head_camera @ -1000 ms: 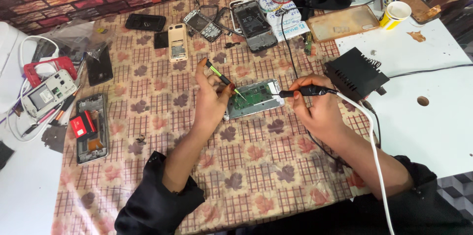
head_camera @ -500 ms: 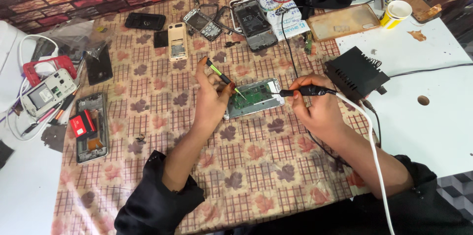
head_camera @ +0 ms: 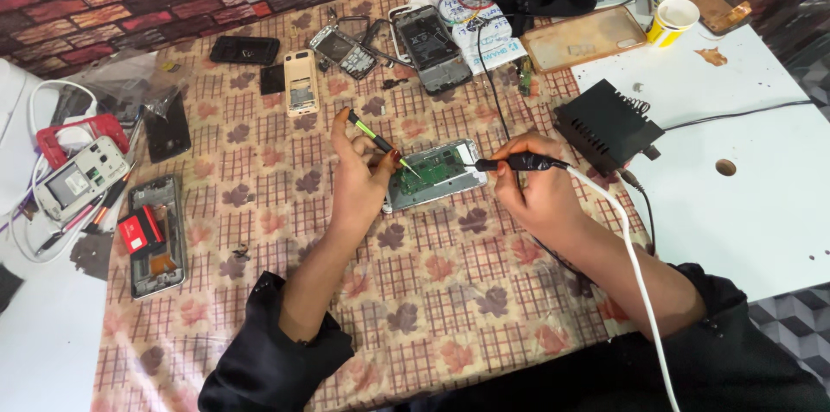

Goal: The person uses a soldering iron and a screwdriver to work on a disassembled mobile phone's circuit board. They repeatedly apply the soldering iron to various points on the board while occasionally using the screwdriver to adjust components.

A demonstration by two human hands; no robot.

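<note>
On patterned cloth, an opened phone (head_camera: 432, 173) is lying lengthwise between 2 hands, left hand (head_camera: 361, 178) pinching green tweezers (head_camera: 380, 145), right hand (head_camera: 534, 191) gripping a soldering iron (head_camera: 519, 164) tip-leftward.

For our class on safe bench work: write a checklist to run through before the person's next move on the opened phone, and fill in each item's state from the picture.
1. Left hand holds the tweezers with the tip over the board: ok.
2. Right hand grips the iron with its tip at the board's edge: ok.
3. Phone lies flat on the cloth: ok.
4. White cord runs clear of the board: ok.
5. Iron is hot: cannot tell.
6. Loose parts lie away from the hands: ok; the other phones sit further back.
</note>
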